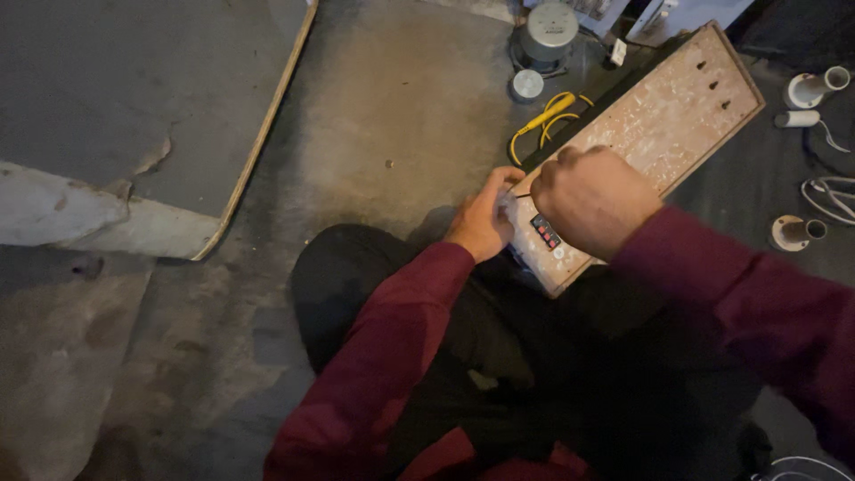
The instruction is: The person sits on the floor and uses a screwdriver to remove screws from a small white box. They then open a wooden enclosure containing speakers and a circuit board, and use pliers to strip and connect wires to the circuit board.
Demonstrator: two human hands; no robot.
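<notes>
The long speckled board (655, 134) lies across the seated person's lap, its near corner pinched by the left hand (481, 218), while the right hand (592, 200), clenched above it, grips a thin dark tool (522, 194).

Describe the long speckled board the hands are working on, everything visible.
The board is a long, flat rectangle, pinkish with white speckling, lying diagonally on the grey floor. Three small dark holes sit near its far end; a small dark part with red spots sits near its near end. The left hand grips its near corner; the right hand rests on top.
</notes>
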